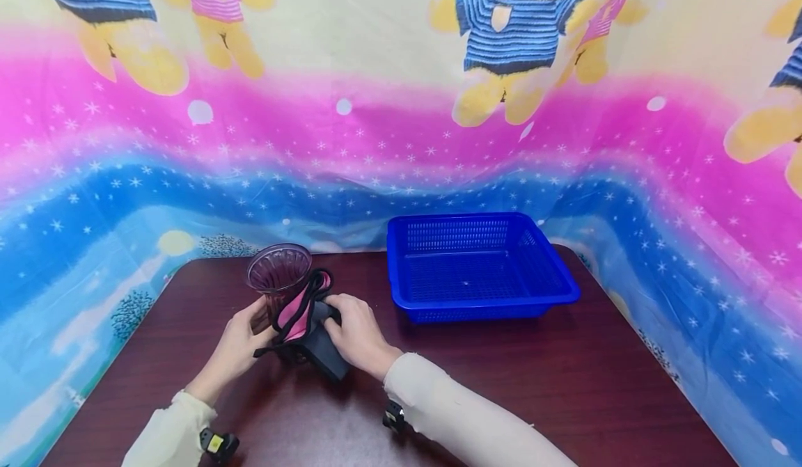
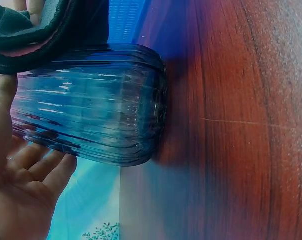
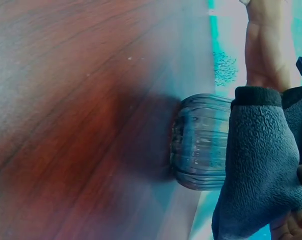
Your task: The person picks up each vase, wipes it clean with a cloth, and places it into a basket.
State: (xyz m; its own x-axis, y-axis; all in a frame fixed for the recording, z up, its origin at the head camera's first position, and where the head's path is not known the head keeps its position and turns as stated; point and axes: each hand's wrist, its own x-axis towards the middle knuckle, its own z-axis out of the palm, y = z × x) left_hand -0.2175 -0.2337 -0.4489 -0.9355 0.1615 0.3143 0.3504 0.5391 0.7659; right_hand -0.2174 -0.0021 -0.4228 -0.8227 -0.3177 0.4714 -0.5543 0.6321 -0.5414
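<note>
A ribbed, clear purplish glass vase (image 1: 278,272) with a flared rim stands roughly upright at the left of the table. Its base (image 2: 145,105) is at or just above the tabletop; I cannot tell whether it touches. My left hand (image 1: 240,335) grips the vase around its body, thumb on one side and fingers on the other. In my right hand (image 1: 360,335) is a folded cloth (image 3: 261,160), dark grey and fleecy on one face, pink on the other, with black edging. The cloth lies against the vase's side and hides part of it in the head view.
A blue plastic basket (image 1: 482,307) with mesh walls stands at the back right of the dark reddish-brown wooden table (image 1: 501,376). A patterned curtain (image 1: 376,140) with bears and snowflakes hangs behind and around the table.
</note>
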